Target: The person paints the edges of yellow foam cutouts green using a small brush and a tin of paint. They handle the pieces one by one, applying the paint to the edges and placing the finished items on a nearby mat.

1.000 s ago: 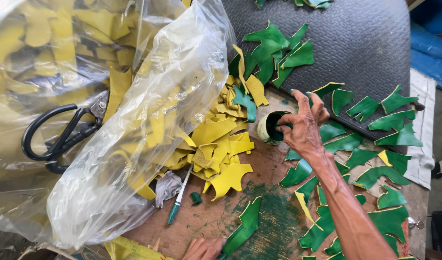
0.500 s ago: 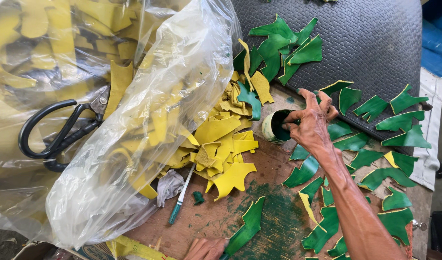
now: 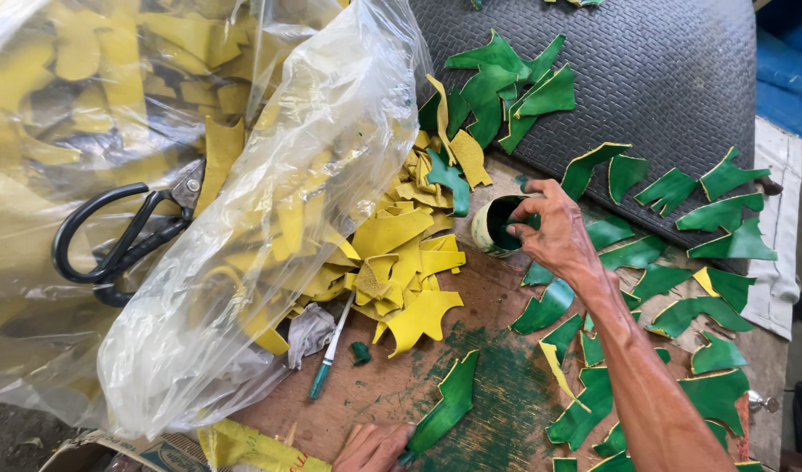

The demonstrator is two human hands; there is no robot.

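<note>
My right hand (image 3: pixel 558 236) reaches from the lower right to a small round can (image 3: pixel 493 229) smeared with green inside. Its fingertips are bunched at the can's mouth, and I cannot tell whether they pinch anything. At the bottom edge, my left hand (image 3: pixel 373 447) grips the lower end of a curved green cut piece (image 3: pixel 449 402), pressing it flat on a green-stained patch of the wooden board (image 3: pixel 392 385). A green-tipped pen-like tool (image 3: pixel 331 348) lies just left of that piece.
A big clear plastic bag (image 3: pixel 200 262) of yellow cut pieces fills the left, with black scissors (image 3: pixel 121 240) on it. Loose yellow pieces (image 3: pixel 410 271) are heaped in the middle. Several green pieces (image 3: pixel 698 218) are spread on the board and the dark ribbed mat (image 3: pixel 646 79).
My right hand has gone from spread fingers above the can to fingertips bunched at its mouth. The view has shifted slightly. My left hand stays on the green piece.
</note>
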